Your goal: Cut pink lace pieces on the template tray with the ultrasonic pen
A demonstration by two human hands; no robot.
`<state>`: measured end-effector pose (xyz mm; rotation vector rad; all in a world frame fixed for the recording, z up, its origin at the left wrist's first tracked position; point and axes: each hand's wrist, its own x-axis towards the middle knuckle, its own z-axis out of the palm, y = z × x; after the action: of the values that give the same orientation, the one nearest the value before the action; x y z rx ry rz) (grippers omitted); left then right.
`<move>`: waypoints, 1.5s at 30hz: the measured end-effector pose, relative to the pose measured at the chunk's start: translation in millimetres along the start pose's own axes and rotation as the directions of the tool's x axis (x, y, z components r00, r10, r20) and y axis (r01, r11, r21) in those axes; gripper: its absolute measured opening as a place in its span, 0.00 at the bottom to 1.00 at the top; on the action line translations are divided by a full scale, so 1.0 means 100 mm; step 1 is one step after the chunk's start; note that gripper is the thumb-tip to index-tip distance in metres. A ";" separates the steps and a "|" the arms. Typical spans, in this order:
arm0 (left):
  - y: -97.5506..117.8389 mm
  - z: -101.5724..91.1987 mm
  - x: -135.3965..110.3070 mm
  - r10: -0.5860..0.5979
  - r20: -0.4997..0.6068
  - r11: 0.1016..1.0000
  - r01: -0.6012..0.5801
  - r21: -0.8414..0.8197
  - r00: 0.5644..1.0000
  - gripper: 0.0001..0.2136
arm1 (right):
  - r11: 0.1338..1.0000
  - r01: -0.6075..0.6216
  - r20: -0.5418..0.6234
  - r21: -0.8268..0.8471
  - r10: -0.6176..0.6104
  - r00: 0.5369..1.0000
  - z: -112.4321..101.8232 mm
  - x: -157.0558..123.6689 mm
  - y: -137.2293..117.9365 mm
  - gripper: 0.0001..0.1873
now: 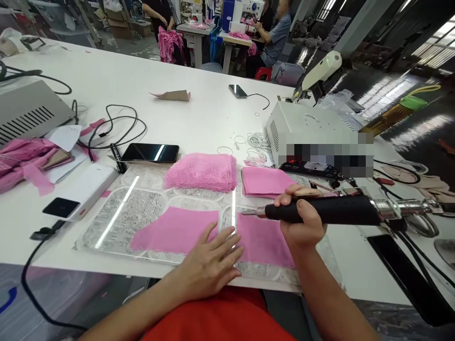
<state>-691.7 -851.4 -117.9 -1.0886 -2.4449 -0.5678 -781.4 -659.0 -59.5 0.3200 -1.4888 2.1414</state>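
My right hand (302, 218) is wrapped round a black handheld tool (334, 210) with a thin metal tip pointing left and a metal rear end. The tip sits over or just above the top left corner of the right pink fabric piece (265, 241); I cannot tell whether it touches. Palm down with fingers spread, my left hand (213, 260) rests between that piece and the left pink fabric piece (174, 229), nearest the left piece's right edge. Both pieces lie flat on a clear patterned sheet (117, 222). Behind them are a fluffy pink folded cloth (202, 171) and a pink fabric stack (266, 181).
A dark phone (151, 152) and a marker (118, 158) lie behind the sheet. A grey box (313, 128) stands back right, another vented box (31, 111) at left. Cables (117, 118) loop on the white table (117, 71). Beyond it, people (275, 38) are at sewing machines.
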 end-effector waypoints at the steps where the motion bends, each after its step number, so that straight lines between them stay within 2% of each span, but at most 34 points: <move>1: 0.00 0.01 0.00 0.000 0.017 1.000 0.000 -0.005 1.000 0.15 | 1.000 0.000 0.002 0.008 0.000 1.000 0.01 0.00 0.01 0.04; 8: -0.01 -0.04 0.02 0.015 0.050 1.000 -0.014 -0.025 0.999 0.15 | 0.998 0.003 0.048 0.060 -0.006 0.999 0.01 0.02 0.05 0.04; 16: -0.02 -0.02 0.01 0.021 0.040 1.000 -0.020 -0.023 0.999 0.16 | 0.999 0.025 0.072 0.043 -0.028 0.997 0.03 0.00 0.05 0.04; 23: -0.03 -0.03 0.00 0.024 0.086 1.000 -0.023 -0.016 0.996 0.17 | 0.999 0.030 0.108 0.026 -0.033 0.994 0.05 -0.01 0.08 0.02; 26: -0.04 -0.02 0.00 0.024 0.055 1.000 -0.023 -0.019 0.998 0.16 | 0.999 0.029 0.079 0.043 -0.033 0.996 0.03 0.04 0.03 0.04; 29: -0.04 0.00 0.01 0.012 -0.010 1.000 -0.012 -0.024 1.000 0.14 | 0.996 0.076 -0.011 0.042 -0.076 0.997 -0.12 0.16 -0.10 0.04; 32: -0.04 0.00 0.05 -0.008 -0.060 1.000 0.007 -0.017 0.998 0.14 | 0.990 0.139 -0.103 -0.025 -0.141 0.985 -0.37 0.25 -0.26 0.04; 37: -0.06 0.04 0.17 -0.036 -0.061 0.999 0.039 0.035 0.997 0.14 | 0.983 0.138 -0.191 -0.121 -0.159 0.969 -0.76 0.22 -0.36 0.05; 40: -0.06 0.09 0.23 -0.039 -0.037 0.997 0.041 0.059 0.999 0.15 | 0.984 0.130 -0.209 -0.119 -0.153 0.966 -0.85 0.16 -0.33 0.05; 45: -0.07 0.13 0.24 -0.030 0.004 0.996 0.029 0.083 1.000 0.16 | 0.986 0.125 -0.210 -0.107 -0.146 0.967 -0.89 0.15 -0.30 0.05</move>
<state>-714.9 -834.4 -118.1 -1.0236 -2.4696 -0.4679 -769.8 -564.5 -62.1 0.1438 -1.3939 1.9252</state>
